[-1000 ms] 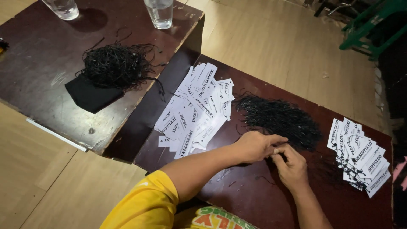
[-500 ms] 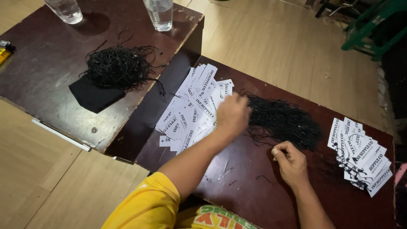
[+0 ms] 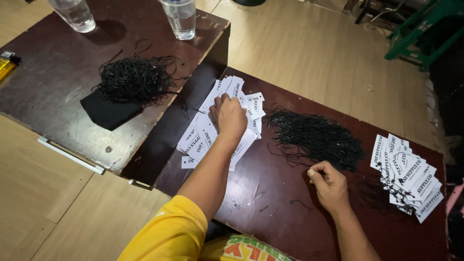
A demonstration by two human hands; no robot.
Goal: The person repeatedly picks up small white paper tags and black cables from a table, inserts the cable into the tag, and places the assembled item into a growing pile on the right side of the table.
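Left hand (image 3: 229, 116) grip pressed on white tags (image 3: 203, 137) near table edge, right hand (image 3: 331, 186) grip pinched beside black strings (image 3: 314, 137)

— Where is everything lying?

— My left hand (image 3: 228, 115) rests on the spread of paper tags (image 3: 203, 137) at the left of the near table (image 3: 270, 203). Right of the tags lies a heap of strings (image 3: 316, 137), and my right hand (image 3: 330, 183) sits just before it. A stack of strung tags (image 3: 408, 176) lies at the far right.

— And the other table?

— The second table (image 3: 58, 111) stands to the left, touching the near one. On it lies another heap of strings (image 3: 135, 77) on a cloth (image 3: 106, 113), with two glasses (image 3: 180, 18) behind it and a lighter (image 3: 7, 65) at the left edge.
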